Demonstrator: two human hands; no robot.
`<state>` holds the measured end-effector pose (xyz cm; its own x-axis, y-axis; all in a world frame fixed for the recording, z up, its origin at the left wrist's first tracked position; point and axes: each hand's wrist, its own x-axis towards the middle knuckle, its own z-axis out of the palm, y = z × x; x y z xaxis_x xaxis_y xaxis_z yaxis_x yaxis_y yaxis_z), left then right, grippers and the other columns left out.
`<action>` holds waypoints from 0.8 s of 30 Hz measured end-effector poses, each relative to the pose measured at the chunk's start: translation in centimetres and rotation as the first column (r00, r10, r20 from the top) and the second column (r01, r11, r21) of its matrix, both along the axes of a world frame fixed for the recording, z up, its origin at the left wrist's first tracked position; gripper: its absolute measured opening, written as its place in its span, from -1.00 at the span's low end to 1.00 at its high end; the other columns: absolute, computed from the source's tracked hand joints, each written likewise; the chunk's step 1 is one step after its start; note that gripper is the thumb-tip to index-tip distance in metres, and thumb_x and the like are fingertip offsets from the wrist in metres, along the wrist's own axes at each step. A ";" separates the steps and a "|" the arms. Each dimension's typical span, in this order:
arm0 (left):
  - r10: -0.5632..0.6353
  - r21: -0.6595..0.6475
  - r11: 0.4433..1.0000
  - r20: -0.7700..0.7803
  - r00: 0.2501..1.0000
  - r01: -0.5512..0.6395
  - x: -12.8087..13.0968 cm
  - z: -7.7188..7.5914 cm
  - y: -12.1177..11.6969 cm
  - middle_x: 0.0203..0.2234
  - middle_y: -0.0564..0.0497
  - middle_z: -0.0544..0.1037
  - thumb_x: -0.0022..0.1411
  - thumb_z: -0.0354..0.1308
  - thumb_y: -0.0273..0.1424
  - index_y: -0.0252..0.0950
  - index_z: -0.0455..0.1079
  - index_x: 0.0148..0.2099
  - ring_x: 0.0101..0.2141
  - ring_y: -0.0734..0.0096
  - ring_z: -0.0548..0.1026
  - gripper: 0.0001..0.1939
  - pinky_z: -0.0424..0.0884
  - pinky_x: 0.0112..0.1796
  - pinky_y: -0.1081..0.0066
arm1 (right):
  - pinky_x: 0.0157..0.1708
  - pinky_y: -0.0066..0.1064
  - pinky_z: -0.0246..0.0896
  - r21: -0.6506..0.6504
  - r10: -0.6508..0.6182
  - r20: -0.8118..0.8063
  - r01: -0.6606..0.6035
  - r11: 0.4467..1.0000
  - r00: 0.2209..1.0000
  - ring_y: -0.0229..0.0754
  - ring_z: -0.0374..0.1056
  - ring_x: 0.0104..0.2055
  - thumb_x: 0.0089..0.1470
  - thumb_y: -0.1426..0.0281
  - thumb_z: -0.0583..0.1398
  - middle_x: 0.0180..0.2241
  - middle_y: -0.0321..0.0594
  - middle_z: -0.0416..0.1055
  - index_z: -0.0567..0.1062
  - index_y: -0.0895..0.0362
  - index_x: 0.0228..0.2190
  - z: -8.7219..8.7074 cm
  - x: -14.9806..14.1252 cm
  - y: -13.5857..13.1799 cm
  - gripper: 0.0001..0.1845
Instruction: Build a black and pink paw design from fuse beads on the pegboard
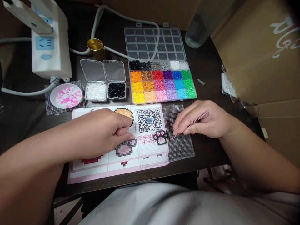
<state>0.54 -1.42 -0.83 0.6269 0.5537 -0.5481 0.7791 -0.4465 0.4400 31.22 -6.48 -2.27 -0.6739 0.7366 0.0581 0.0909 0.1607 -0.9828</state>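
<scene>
My right hand [201,120] grips a pair of pink tweezers [198,120], their tips low over a clear pegboard [184,147]. Just left of the tips is a paw-shaped bead design [161,138] with a black outline, pink pads and a white base. My left hand [119,128] is closed with its fingers curled above a printed pattern sheet [93,170]; whatever it may hold is hidden. The sheet shows a burger, a pink figure and a QR code [148,120], and my left hand and forearm cover part of it.
Behind the sheet stand an open sorting box of coloured beads [162,82], a small box of white beads [96,92] and one of black beads [116,90]. A dish of pink and white beads [67,95], a gold cup [95,47] and a power strip [50,40] are left. Cardboard [257,53] borders the right.
</scene>
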 end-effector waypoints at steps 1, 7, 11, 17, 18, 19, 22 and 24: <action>-0.003 -0.001 1.000 -0.001 1.000 0.003 0.0 0.0 0.0 -0.68 0.08 0.31 0.20 0.17 -0.15 -0.20 0.13 -0.54 -0.64 0.46 0.15 -0.60 0.01 -0.57 0.33 | -0.30 -0.47 0.54 0.001 -0.001 -0.005 0.001 1.000 1.000 -0.19 0.62 -0.31 0.14 0.51 0.36 -0.31 -0.13 0.69 0.74 0.14 -0.31 0.0 0.0 0.0 -0.90; -0.018 0.005 1.000 -0.053 0.998 0.018 0.1 -0.1 0.0 -0.65 0.06 0.34 0.22 0.15 -0.12 -0.19 0.15 -0.53 -0.61 0.42 0.18 -0.61 0.03 -0.56 0.33 | -0.29 -0.48 0.54 0.000 0.007 0.007 -0.007 1.000 1.000 -0.19 0.62 -0.31 0.14 0.52 0.36 -0.31 -0.11 0.69 0.73 0.16 -0.31 -0.1 0.0 0.1 -0.90; -0.032 0.015 0.999 -0.071 0.997 0.033 0.1 0.0 -0.1 -0.64 0.05 0.35 0.26 0.07 -0.07 -0.20 0.15 -0.52 -0.61 0.42 0.21 -0.58 0.05 -0.55 0.34 | -0.34 -0.49 0.52 0.000 -0.020 -0.034 0.020 1.000 0.999 -0.18 0.62 -0.33 0.13 0.49 0.37 -0.32 -0.10 0.69 0.74 0.17 -0.33 0.1 0.1 0.1 -0.92; -0.014 0.000 1.000 -0.049 0.999 0.014 0.2 0.2 -0.1 -0.64 0.04 0.35 0.27 0.07 -0.08 -0.20 0.13 -0.53 -0.62 0.41 0.21 -0.57 0.05 -0.55 0.33 | -0.64 -0.57 0.28 -0.100 -0.262 -0.129 0.250 0.963 0.957 -0.37 0.38 -0.59 0.10 0.36 0.41 -0.33 -0.17 0.68 0.75 0.08 -0.34 0.1 0.2 -0.3 -0.93; -0.012 -0.002 1.000 -0.050 0.999 0.012 0.2 0.2 -0.1 -0.64 0.04 0.36 0.27 0.08 -0.09 -0.20 0.14 -0.53 -0.61 0.41 0.22 -0.58 0.05 -0.54 0.33 | -0.65 -0.57 0.27 -0.113 -0.289 -0.134 0.275 0.955 0.948 -0.39 0.34 -0.61 0.09 0.34 0.42 -0.34 -0.17 0.67 0.75 0.08 -0.35 0.0 0.2 -0.2 -0.92; -0.012 -0.002 1.000 -0.056 0.998 0.012 0.2 0.2 -0.1 -0.63 0.04 0.37 0.27 0.08 -0.09 -0.20 0.15 -0.53 -0.61 0.40 0.23 -0.58 0.06 -0.54 0.33 | -0.65 -0.56 0.27 -0.122 -0.308 -0.133 0.293 0.948 0.942 -0.39 0.32 -0.62 0.07 0.34 0.43 -0.35 -0.17 0.67 0.75 0.09 -0.35 -0.1 0.1 -0.2 -0.91; -0.025 0.008 1.000 -0.084 0.996 0.026 0.2 0.2 -0.1 -0.60 0.03 0.40 0.29 0.06 -0.08 -0.19 0.18 -0.50 -0.58 0.38 0.26 -0.59 0.08 -0.52 0.32 | -0.64 -0.55 0.29 -0.135 -0.321 -0.116 0.305 0.943 0.940 -0.38 0.34 -0.60 0.06 0.40 0.43 -0.33 -0.13 0.67 0.75 0.13 -0.33 -0.5 -0.1 0.0 -0.91; -0.025 0.011 1.000 -0.082 0.996 0.026 0.1 0.2 -0.2 -0.60 0.04 0.40 0.28 0.08 -0.08 -0.19 0.18 -0.51 -0.58 0.39 0.24 -0.59 0.06 -0.52 0.32 | -0.64 -0.55 0.30 -0.134 -0.307 -0.118 0.292 0.947 0.944 -0.38 0.35 -0.59 0.07 0.44 0.42 -0.32 -0.11 0.67 0.75 0.15 -0.31 -0.7 -0.2 0.2 -0.91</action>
